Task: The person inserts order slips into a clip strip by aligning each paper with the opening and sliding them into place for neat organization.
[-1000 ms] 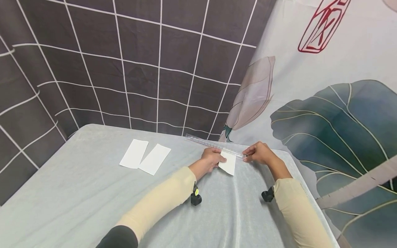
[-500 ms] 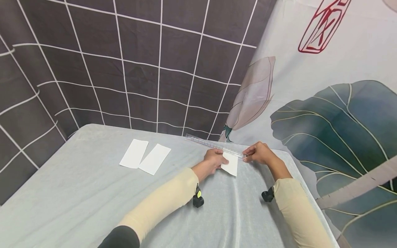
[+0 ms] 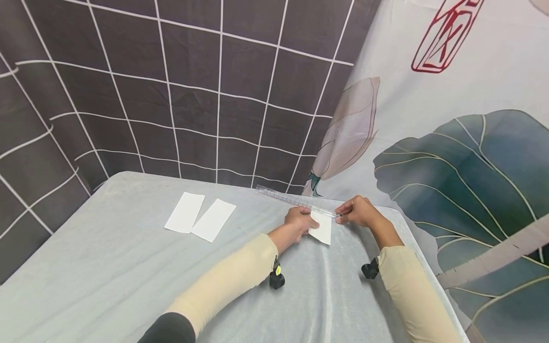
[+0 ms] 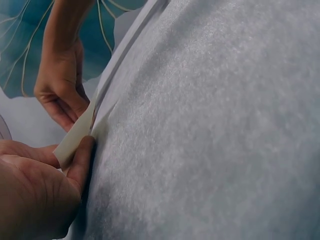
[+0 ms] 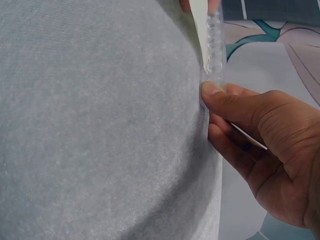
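A small white piece of paper (image 3: 322,229) is pinched between the thumb and fingers of my left hand (image 3: 298,221). Its upper edge meets a clear plastic ruler (image 3: 280,196), which runs slantwise along the far side of the table. My right hand (image 3: 361,211) pinches the ruler's near right end. In the right wrist view, the thumb (image 5: 212,90) presses on the ruler end, just short of the paper's tip (image 5: 201,35). The left wrist view has the paper (image 4: 79,134) standing edge-up between left thumb and fingers, the right hand (image 4: 64,82) beyond it.
Two white paper rectangles (image 3: 185,213) lie side by side, left of my left hand. A pale grey cloth (image 3: 107,247) with soft folds covers the table. Behind stand a dark gridded curtain (image 3: 193,109) and a leaf-printed curtain (image 3: 472,162).
My left hand has slid a little to the right with the paper, along the ruler towards the right hand. The right hand and ruler have stayed in place.
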Demonstrator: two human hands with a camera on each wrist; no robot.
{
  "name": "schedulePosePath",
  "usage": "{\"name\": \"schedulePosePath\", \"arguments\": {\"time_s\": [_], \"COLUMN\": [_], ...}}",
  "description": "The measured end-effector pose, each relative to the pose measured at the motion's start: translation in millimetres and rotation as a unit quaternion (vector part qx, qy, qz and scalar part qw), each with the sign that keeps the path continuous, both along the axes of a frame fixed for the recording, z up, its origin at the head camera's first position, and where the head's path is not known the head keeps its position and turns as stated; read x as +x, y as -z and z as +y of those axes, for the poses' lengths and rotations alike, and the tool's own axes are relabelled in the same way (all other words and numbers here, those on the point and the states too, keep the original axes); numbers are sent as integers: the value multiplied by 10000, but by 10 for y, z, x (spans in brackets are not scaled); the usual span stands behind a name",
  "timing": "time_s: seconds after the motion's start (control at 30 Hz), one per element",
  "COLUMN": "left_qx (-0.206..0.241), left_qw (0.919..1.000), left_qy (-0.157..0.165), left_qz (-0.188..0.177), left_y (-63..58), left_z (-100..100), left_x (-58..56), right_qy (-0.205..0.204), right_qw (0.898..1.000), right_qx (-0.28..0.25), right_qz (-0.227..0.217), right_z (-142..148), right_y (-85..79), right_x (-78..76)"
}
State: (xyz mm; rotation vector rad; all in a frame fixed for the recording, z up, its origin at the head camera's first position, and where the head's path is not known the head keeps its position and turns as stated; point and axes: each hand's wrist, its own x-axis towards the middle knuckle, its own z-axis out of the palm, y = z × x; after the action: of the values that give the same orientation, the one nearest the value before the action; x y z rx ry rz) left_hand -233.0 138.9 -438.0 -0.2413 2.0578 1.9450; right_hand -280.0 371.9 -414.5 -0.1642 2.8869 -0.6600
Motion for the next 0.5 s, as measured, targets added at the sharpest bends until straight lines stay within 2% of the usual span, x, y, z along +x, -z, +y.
{"name": "schedulePosePath", "arguments": {"time_s": [0.5], "left_qx": [52], "left_qw": [10000], "left_qy": [-16], "left_qz": [-51], "left_y": [-12], "left_z": [60], "left_x": [31], "right_qy": [-19], "right_qw": [10000], "right_qx": [59], "right_qz": [5], "right_z": [3], "right_y": [-17], "right_x": [3]}}
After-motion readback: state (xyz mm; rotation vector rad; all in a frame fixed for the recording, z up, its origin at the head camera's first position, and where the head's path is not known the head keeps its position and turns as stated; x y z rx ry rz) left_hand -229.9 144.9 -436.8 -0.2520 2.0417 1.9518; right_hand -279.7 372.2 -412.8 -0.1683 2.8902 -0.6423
